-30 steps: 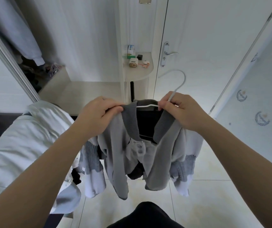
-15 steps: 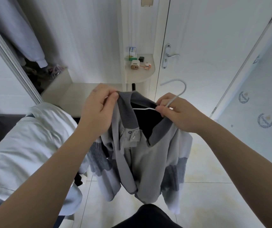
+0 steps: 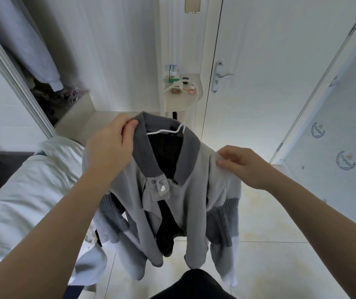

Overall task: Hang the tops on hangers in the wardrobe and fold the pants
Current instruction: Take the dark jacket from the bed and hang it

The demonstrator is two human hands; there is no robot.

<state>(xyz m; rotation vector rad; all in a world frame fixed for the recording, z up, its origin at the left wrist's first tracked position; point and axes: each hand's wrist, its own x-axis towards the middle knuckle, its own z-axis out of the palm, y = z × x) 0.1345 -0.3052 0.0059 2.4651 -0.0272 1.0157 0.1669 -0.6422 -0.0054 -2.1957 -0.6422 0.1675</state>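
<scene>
Grey top [image 3: 185, 190]: draped on white hanger [image 3: 162, 132], held up in mid-air over the tiled floor. Open down the front, with dark lining showing between the two collar sides. Sleeves hanging below both grips.

Left hand [image 3: 110, 145]: pinches dark collar [image 3: 144, 152] edge between thumb and fingers, at the highest point of the garment. Cannot tell whether the hanger wire is also in that pinch. Hanger hook just beyond this grip, on the far side.

Right hand [image 3: 239, 162]: fingers curled on a fold of pale shoulder fabric, out to the side of the collar and lower than the left grip.

Step in hand, as judged: seating the shoulders on the hanger, right grip placed to pull its shoulder square. Not yet hung. No pants in view.

Next move, as judged: calls for taking the bare hook in one hand, then a turn toward the open wardrobe [image 3: 47, 104], well away up and to the left of the left grip. Also calls for a hold on the collar until then, to stop fabric sliding off the thin wire. Bed [image 3: 32, 190] just under the left forearm.
</scene>
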